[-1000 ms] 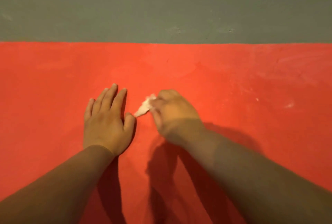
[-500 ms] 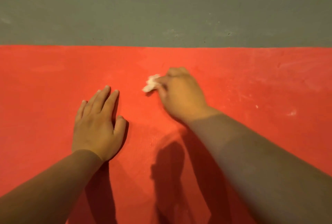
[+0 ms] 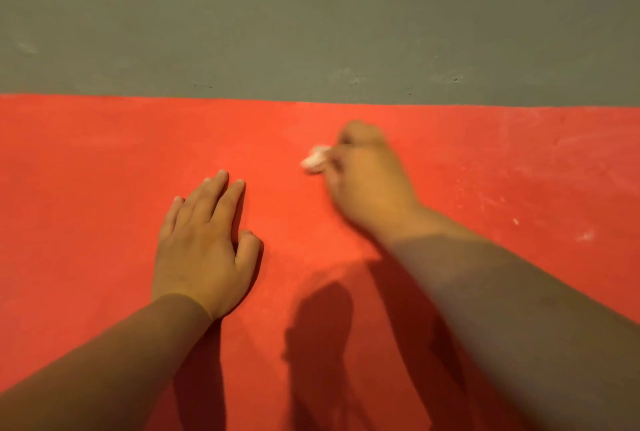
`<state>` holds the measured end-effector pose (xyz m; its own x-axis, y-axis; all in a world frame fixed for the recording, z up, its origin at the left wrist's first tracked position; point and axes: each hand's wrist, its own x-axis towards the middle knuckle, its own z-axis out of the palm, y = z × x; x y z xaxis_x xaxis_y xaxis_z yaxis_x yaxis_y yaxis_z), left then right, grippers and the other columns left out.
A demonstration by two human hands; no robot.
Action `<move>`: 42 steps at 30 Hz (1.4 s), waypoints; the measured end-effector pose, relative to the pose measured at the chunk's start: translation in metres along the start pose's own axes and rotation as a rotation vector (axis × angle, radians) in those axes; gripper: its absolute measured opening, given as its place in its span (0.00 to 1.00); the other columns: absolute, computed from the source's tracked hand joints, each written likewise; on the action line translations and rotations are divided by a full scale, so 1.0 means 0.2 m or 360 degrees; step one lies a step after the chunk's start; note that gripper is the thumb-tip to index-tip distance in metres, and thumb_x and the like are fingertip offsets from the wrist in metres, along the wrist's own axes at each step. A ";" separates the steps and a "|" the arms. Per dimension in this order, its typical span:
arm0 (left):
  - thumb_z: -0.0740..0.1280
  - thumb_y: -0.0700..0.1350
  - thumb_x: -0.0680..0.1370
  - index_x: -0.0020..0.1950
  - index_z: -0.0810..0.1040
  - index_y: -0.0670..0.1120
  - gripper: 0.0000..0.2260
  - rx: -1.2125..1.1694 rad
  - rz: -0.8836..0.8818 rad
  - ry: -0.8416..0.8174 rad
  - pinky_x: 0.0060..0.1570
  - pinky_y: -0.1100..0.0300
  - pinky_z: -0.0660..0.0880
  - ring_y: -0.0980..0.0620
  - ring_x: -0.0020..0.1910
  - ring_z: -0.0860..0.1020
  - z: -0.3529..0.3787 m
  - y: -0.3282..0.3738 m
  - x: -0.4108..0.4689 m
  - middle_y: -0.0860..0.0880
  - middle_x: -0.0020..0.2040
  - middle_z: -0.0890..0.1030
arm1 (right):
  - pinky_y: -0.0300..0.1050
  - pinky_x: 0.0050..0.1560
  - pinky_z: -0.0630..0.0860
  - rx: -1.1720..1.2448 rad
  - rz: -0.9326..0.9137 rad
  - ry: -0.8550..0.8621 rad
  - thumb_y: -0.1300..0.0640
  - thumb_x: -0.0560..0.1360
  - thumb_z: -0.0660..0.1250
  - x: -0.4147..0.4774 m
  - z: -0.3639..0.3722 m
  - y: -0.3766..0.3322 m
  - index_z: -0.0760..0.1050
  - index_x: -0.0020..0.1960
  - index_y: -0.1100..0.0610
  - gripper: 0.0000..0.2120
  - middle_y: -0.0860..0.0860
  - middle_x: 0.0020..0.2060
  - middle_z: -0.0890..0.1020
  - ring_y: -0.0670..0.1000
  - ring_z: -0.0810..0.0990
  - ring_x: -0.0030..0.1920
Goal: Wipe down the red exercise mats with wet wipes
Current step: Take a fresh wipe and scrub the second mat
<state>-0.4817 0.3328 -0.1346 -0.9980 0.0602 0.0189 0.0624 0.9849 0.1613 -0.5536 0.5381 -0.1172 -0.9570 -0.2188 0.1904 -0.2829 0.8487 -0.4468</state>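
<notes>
A red exercise mat (image 3: 86,188) fills the lower two thirds of the head view. My right hand (image 3: 367,185) grips a small crumpled white wet wipe (image 3: 314,160) and holds it down on the mat close to the mat's far edge; the hand is blurred. Only the wipe's left end shows past the fingers. My left hand (image 3: 201,247) lies flat on the mat with straight fingers, to the left of and nearer than the wipe, holding nothing.
Grey floor (image 3: 311,15) runs beyond the mat's far edge. Pale smears and white specks (image 3: 585,235) mark the mat at the right. Shadows of my arms fall on the mat near the bottom.
My right hand has slid the wipe away from me and to the right, off from beside my left thumb towards the far edge. My left hand has stayed flat on the mat.
</notes>
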 end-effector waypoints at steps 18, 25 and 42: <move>0.52 0.55 0.72 0.73 0.68 0.46 0.31 -0.0026 0.0019 -0.0013 0.74 0.46 0.54 0.47 0.74 0.62 0.00 -0.01 0.05 0.47 0.75 0.65 | 0.47 0.54 0.67 -0.0137 0.0524 0.0235 0.67 0.72 0.61 0.26 0.03 0.17 0.80 0.53 0.60 0.13 0.60 0.51 0.79 0.60 0.76 0.53; 0.53 0.54 0.71 0.72 0.68 0.45 0.31 -0.0025 0.0042 -0.0007 0.73 0.45 0.56 0.46 0.73 0.63 0.00 -0.01 0.07 0.45 0.74 0.65 | 0.47 0.56 0.68 -0.0173 -0.0316 -0.0258 0.61 0.76 0.60 0.31 0.12 0.00 0.80 0.56 0.57 0.13 0.57 0.50 0.78 0.57 0.74 0.54; 0.51 0.55 0.70 0.73 0.67 0.44 0.33 0.0005 0.0084 0.0007 0.74 0.46 0.54 0.46 0.74 0.61 0.01 -0.02 0.10 0.44 0.75 0.64 | 0.48 0.55 0.66 -0.0387 0.0692 0.0298 0.63 0.75 0.59 0.12 -0.13 0.44 0.79 0.56 0.61 0.14 0.61 0.52 0.78 0.61 0.74 0.54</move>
<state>-0.5012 0.3303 -0.1360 -0.9933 0.1115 0.0318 0.1152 0.9809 0.1570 -0.5994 0.6207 -0.1294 -0.9486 0.2489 0.1953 0.1817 0.9339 -0.3080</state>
